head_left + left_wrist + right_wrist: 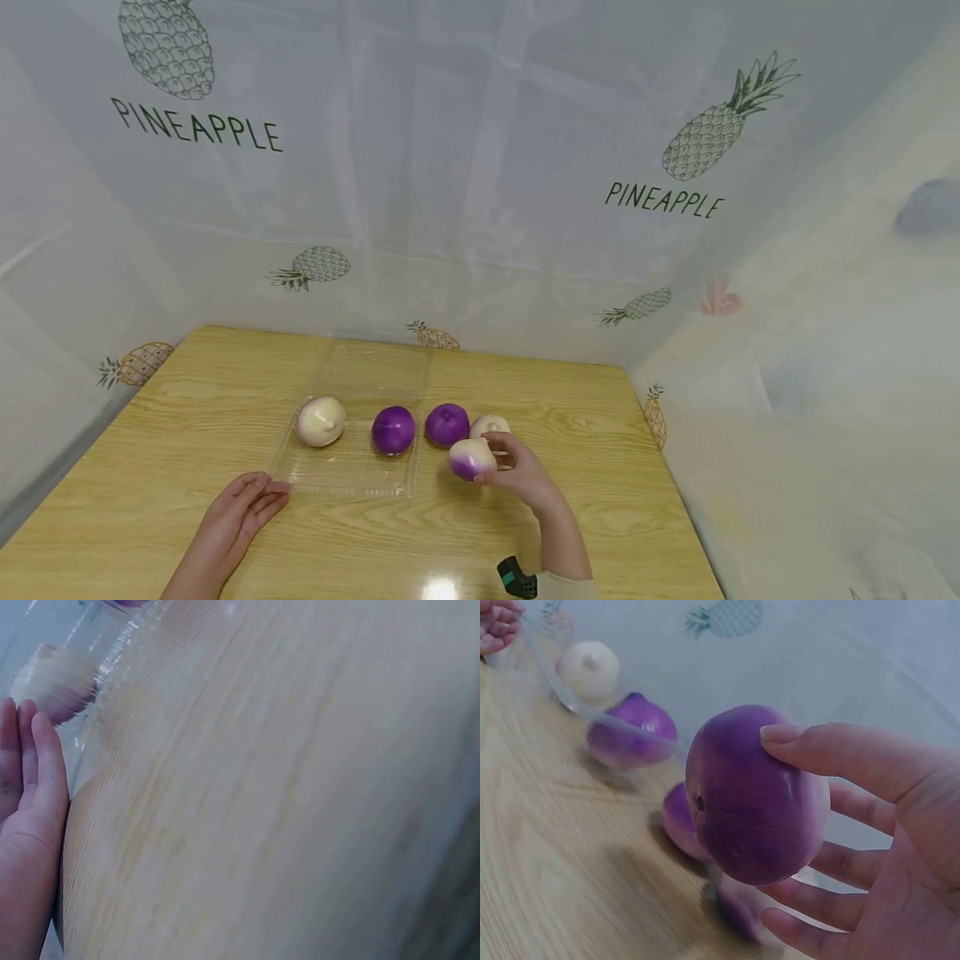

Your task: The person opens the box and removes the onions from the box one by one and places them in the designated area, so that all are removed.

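My right hand (pixel 517 471) holds a purple-and-white onion (pixel 754 795) above the table, thumb on one side and fingers on the other. At the near left corner of a clear plastic container (pixel 348 482), my left hand (pixel 238 515) pinches the rim; its other fingers reach out straight in the left wrist view. Inside the container sit a mostly white onion (pixel 321 422) at the left and a purple onion (pixel 393 431) at the right. Just outside its right side lie another purple onion (pixel 447 424) and a pale onion (pixel 491 426), the latter partly hidden behind the held onion.
The container's clear lid (pixel 378 367) lies folded back toward the rear of the wooden table (pixel 585 433). A pineapple-print curtain (pixel 465 167) hangs along the back and sides. A small black device (pixel 516 577) is by the right wrist.
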`<action>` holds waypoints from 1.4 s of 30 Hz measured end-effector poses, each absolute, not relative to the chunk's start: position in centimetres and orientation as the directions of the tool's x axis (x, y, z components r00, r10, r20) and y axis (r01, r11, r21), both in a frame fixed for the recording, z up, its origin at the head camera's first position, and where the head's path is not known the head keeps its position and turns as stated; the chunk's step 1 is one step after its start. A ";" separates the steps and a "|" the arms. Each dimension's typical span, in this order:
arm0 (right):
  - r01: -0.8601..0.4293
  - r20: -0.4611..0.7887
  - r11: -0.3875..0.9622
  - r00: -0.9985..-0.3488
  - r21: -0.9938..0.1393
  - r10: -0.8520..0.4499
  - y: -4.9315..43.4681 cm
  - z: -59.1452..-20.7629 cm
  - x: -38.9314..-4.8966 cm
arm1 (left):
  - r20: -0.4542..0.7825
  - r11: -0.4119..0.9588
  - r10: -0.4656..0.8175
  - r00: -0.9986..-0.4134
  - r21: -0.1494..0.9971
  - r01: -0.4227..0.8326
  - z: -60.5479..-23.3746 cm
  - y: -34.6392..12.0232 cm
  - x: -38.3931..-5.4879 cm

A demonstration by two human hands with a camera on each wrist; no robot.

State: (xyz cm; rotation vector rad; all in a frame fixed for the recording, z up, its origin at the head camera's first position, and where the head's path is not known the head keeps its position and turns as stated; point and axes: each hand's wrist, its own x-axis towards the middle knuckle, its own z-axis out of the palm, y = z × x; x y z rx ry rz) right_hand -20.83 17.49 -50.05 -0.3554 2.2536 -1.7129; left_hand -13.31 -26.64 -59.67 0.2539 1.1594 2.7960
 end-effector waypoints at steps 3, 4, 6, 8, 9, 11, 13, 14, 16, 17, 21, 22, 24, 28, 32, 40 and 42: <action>-0.016 -0.084 0.280 -0.936 -0.960 -0.342 18.2 -50.3 -20.8 | 0.124 -0.708 0.166 -0.978 0.706 -0.030 -59.7 -26.7 -13.3; -0.013 -0.087 0.287 -0.939 -0.958 -0.334 18.5 -50.3 -20.8 | 0.128 -0.708 0.168 -0.977 0.706 -0.030 -59.7 -26.7 -13.3; -0.005 -0.095 0.302 -0.944 -0.953 -0.315 18.9 -50.1 -20.6 | 0.132 -0.712 0.174 -0.976 0.702 -0.031 -59.7 -26.7 -13.3; 0.000 -0.099 0.312 -0.949 -0.950 -0.300 19.1 -49.5 -20.3 | 0.136 -0.716 0.177 -0.975 0.697 -0.033 -59.7 -26.7 -13.3; 0.004 -0.100 0.312 -0.950 -0.950 -0.295 19.2 -49.1 -20.1 | 0.138 -0.717 0.178 -0.974 0.696 -0.032 -59.7 -26.7 -13.3; 0.009 -0.105 0.321 -0.954 -0.947 -0.282 19.4 -48.0 -19.6 | 0.142 -0.719 0.179 -0.974 0.695 -0.031 -59.7 -26.7 -13.3; 0.014 -0.108 0.332 -0.958 -0.943 -0.266 19.6 -47.0 -19.1 | 0.148 -0.719 0.183 -0.972 0.695 -0.029 -59.7 -26.7 -13.3; 0.017 -0.109 0.336 -0.960 -0.942 -0.257 19.8 -46.7 -19.0 | 0.150 -0.716 0.184 -0.971 0.697 -0.028 -59.7 -26.8 -13.3; 0.024 -0.111 0.341 -0.965 -0.940 -0.237 20.3 -46.6 -19.0 | 0.152 -0.710 0.187 -0.971 0.703 -0.027 -59.7 -26.8 -13.3; 0.024 -0.107 0.342 -0.968 -0.939 -0.226 20.5 -46.8 -19.1 | 0.152 -0.708 0.189 -0.970 0.706 -0.027 -59.7 -26.8 -13.4; 0.029 -0.092 0.339 -0.981 -0.940 -0.170 21.9 -48.7 -20.2 | 0.152 -0.697 0.192 -0.969 0.717 -0.025 -59.6 -26.9 -13.4; 0.029 -0.088 0.344 -0.984 -0.939 -0.156 22.2 -49.2 -20.5 | 0.152 -0.697 0.193 -0.969 0.717 -0.026 -59.6 -26.9 -13.4; 0.031 -0.083 0.352 -0.988 -0.935 -0.133 22.9 -50.0 -21.0 | 0.154 -0.698 0.194 -0.969 0.716 -0.026 -59.6 -26.9 -13.3; 0.026 -0.072 0.373 -0.991 -0.927 -0.110 23.7 -50.6 -21.6 | 0.146 -0.699 0.188 -0.971 0.715 -0.028 -59.7 -26.8 -13.3; 0.038 -0.079 0.390 -0.993 -0.920 -0.091 24.3 -50.6 -22.2 | 0.137 -0.707 0.182 -0.974 0.707 -0.032 -59.6 -26.7 -13.2; 0.046 -0.098 0.426 -0.990 -0.904 -0.101 24.6 -48.9 -22.9 | 0.124 -0.718 0.176 -0.977 0.695 -0.041 -59.6 -26.7 -13.2; 0.056 -0.110 0.438 -0.989 -0.897 -0.098 24.6 -49.0 -23.2 | 0.123 -0.715 0.172 -0.977 0.698 -0.038 -59.6 -26.7 -13.2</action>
